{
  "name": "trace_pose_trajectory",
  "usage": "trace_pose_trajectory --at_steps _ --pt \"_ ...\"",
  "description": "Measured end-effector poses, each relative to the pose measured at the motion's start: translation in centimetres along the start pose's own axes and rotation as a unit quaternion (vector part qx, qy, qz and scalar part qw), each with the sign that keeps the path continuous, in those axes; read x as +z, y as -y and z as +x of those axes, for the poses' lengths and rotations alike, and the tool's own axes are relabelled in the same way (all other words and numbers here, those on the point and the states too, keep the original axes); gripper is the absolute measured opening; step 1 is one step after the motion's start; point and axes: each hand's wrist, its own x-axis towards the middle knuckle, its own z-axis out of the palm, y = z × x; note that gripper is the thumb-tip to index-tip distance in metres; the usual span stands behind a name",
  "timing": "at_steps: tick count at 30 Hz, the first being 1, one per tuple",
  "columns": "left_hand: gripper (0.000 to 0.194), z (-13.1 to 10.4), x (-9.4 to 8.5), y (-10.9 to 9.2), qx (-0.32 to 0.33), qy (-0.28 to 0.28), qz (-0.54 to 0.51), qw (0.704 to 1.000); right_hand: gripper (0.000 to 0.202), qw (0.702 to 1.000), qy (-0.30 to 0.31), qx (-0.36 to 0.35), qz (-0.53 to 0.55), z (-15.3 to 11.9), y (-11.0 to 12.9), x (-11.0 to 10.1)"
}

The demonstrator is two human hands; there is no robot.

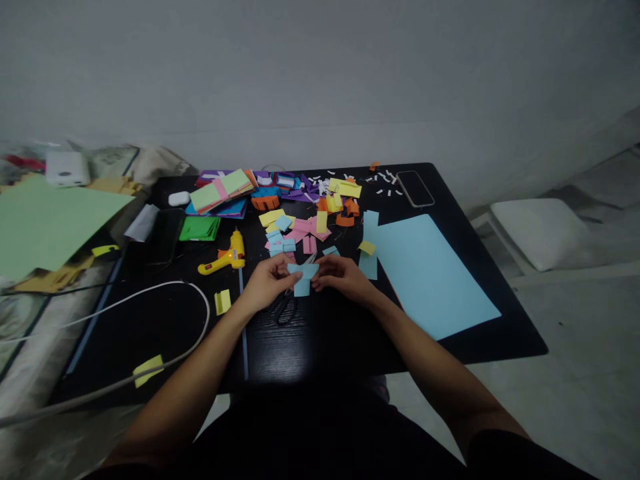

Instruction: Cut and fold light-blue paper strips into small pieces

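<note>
Between my two hands is a small light blue paper piece, wider along its top and narrower below. My left hand pinches its left end with thumb and fingers. On the other side my right hand grips the right end, fingers closed. Black-handled scissors lie on the table under and behind the paper, their blades partly hidden by it. Just beyond my hands lie small folded blue pieces and pink pieces. A large light blue sheet rests to the right of my right hand.
A yellow glue gun lies left of my hands. Stacked coloured papers, a green paper pile and orange scraps sit farther back. A phone lies at the back right. A white cable loops across the left side.
</note>
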Motion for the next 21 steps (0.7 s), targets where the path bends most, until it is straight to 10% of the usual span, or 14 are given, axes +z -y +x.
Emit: trace_pose_trajectory --at_steps 13,21 --pt "0.011 -0.5 -0.3 -0.7 0.151 -0.021 0.201 0.968 0.018 0.956 -0.116 -0.138 -0.231 -0.6 0.1 1.1" --pt "0.018 -0.8 0.2 -0.3 0.269 -0.099 0.249 0.925 0.034 0.990 -0.109 0.040 0.077 0.1 -0.1 1.1"
